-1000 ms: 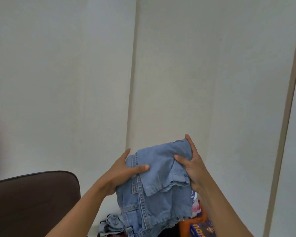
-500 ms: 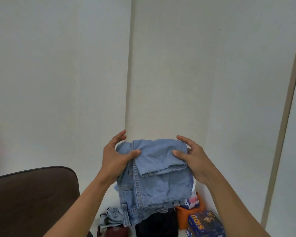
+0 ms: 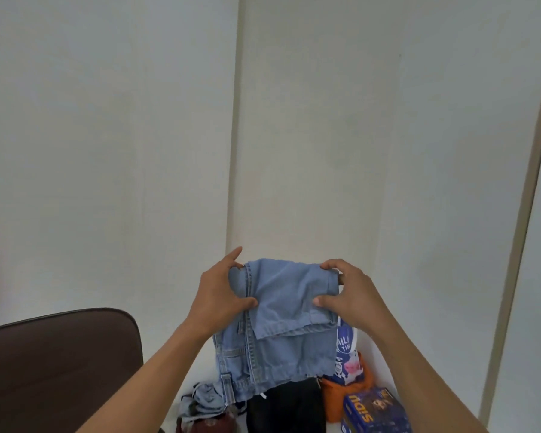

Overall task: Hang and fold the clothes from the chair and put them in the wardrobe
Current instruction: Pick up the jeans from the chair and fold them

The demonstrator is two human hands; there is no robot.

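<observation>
You hold the folded jeans (image 3: 289,335) in mid-air beside the chair (image 3: 60,354), left hand (image 3: 221,296) and right hand (image 3: 353,296) each gripping an upper corner; folding looks finished, so next carry them level to the wardrobe.

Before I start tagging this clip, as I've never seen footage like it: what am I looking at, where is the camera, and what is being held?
There is no machine here. The single picture comes from a camera worn on a person's head, looking forward and down, so the two bare arms reaching in are the wearer's own. The left hand and the right hand hold a folded light-blue denim garment up before a white wall, thumbs pressed on its front. At lower left is a dark brown chair back. Below the denim lie a crumpled grey-blue cloth, a black garment, an orange bag and a blue box.
</observation>
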